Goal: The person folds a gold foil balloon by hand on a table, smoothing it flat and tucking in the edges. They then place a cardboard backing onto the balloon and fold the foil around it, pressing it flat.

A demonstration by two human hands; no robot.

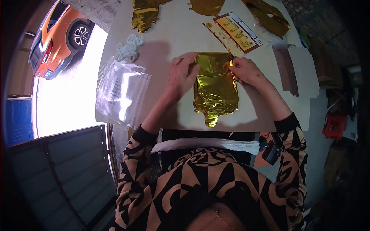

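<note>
Pale worktop (162, 50) w/ clear bags (121, 92) at left: left hand (183, 75) flat, fingers spread on gold foil balloon (215, 90), right hand (244, 71) pinching its edge.

Under your left hand (183, 75) and right hand (246, 71) lies a gold foil balloon (215, 90), its metallic film mirror-glossy and crinkled into sharp creases. The counter (165, 42) beneath it is matt, smooth and pale. Beside your left forearm, the clear plastic bags (121, 90) look slick and shiny, while the printed card (233, 32) appears as satin-finished paper.
</note>
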